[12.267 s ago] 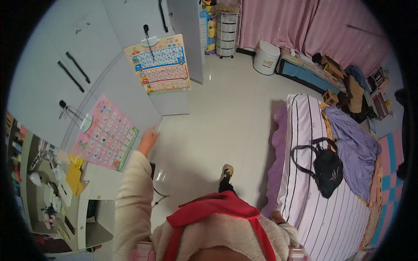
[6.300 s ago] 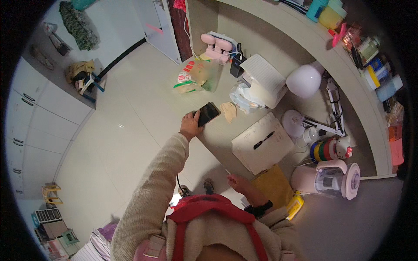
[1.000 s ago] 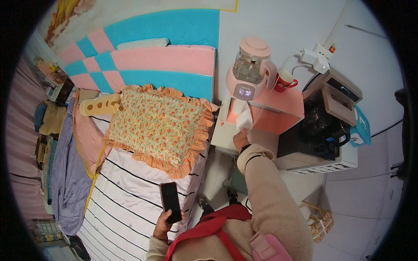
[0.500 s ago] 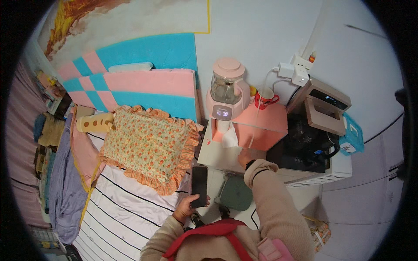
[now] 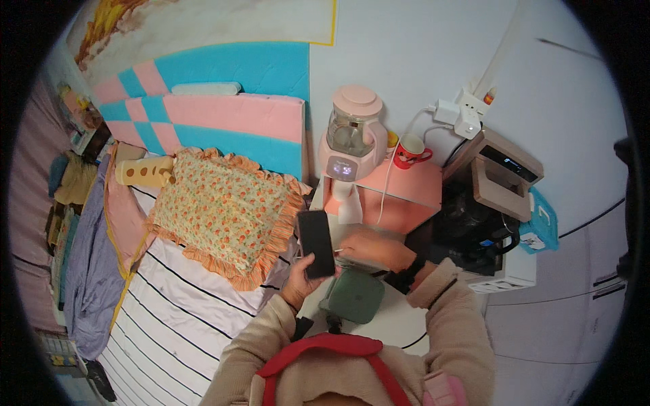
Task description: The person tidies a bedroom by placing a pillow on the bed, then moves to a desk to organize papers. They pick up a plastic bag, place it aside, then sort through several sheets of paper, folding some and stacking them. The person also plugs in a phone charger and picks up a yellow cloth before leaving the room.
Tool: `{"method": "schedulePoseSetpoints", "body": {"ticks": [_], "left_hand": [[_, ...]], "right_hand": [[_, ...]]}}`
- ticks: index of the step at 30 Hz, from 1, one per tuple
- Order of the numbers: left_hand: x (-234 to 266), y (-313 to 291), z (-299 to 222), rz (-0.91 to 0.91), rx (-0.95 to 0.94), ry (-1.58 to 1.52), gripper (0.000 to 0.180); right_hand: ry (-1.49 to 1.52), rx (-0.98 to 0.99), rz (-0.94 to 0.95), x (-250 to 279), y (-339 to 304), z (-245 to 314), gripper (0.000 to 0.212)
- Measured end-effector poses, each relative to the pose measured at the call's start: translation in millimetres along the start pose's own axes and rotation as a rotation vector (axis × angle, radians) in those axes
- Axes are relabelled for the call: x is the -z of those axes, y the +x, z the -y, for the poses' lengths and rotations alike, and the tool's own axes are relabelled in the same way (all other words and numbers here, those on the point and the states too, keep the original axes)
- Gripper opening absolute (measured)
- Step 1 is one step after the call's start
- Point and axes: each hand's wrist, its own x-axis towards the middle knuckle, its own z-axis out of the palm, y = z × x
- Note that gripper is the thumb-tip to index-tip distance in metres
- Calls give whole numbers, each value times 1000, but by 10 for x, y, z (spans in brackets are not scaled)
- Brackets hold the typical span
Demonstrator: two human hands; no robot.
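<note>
A dark-screened smartphone [image 5: 315,238] is gripped in my left hand [image 5: 298,280], the thumb along its lower side. My right hand [image 5: 374,248] has come up to the phone's right edge, fingers pinched on the thin white end of a charging cable [image 5: 386,186]. Whether that end touches the phone I cannot tell. Upward, the cable runs past a pink cabinet to a white charger [image 5: 445,110] in a wall power strip [image 5: 472,105]. Part of the cable is hidden behind my right hand.
A pink glass kettle [image 5: 351,139] and a red mug [image 5: 410,152] stand on the pink cabinet [image 5: 406,208]. To the right is a black-and-beige appliance [image 5: 484,210] beside a blue box [image 5: 539,220]. A green bin [image 5: 355,298] stands below my hands; a bed with a ruffled pillow [image 5: 227,216] lies left.
My right hand has drawn back from the cabinet top toward the phone, bringing the cable end along. My left hand has raised the phone.
</note>
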Motion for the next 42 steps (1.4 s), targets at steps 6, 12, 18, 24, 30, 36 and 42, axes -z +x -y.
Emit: {"method": "schedulePoseSetpoints", "body": {"ticks": [6, 12, 18, 24, 30, 36, 42], "left_hand": [[-150, 23, -488, 149, -328, -255, 58], [1, -489, -1145, -46, -514, -6, 44], [-21, -918, -1073, -103, -445, 154, 49], [-442, -1089, -616, 54, -170, 770, 50], [-718, -1059, -342, 308, 0, 778, 50], [-637, -1041, -256, 350, 37, 952, 58], [-493, -1191, -395, 183, 43, 699, 62]], "right_hand": [[235, -169, -14, 62, -631, -260, 21], [154, -106, -157, -76, -1146, -713, 19], [-76, -167, 115, -87, -1022, -788, 18], [664, -3, 54, 163, -306, -151, 26], [1347, -6, 650, 84, 281, 816, 38], [1409, 166, 731, 40, 302, 1111, 45], [2004, -122, -39, 69, 328, 896, 24]]}}
